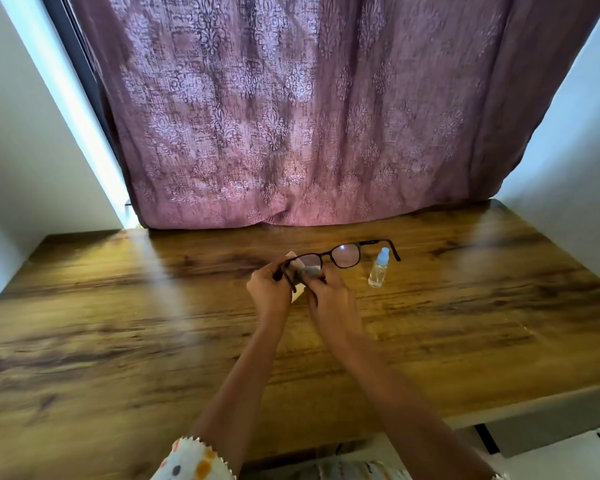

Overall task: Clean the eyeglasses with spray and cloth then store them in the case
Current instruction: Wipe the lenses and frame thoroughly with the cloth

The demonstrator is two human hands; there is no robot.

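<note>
Wood-grain table [118, 323] — mauve patterned curtain [291, 116], white walls [21, 150].

Daylight glows through the curtain [291, 116], glare streaks the table [118, 306], edges bend, foreground perhaps motion-blurred.

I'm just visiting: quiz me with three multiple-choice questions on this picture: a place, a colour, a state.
1. Where is the spray bottle? A) inside a case B) on the table, right of the right hand C) on the floor
2. The curtain's colour? A) green B) white C) purple
3. The eyeglasses are: A) held in both hands, temples unfolded B) folded on the table C) in a case
Answers: B, it stands beside that hand; C, mauve fabric; A, the left hand grips the frame, the right presses a cloth on a lens.
</note>
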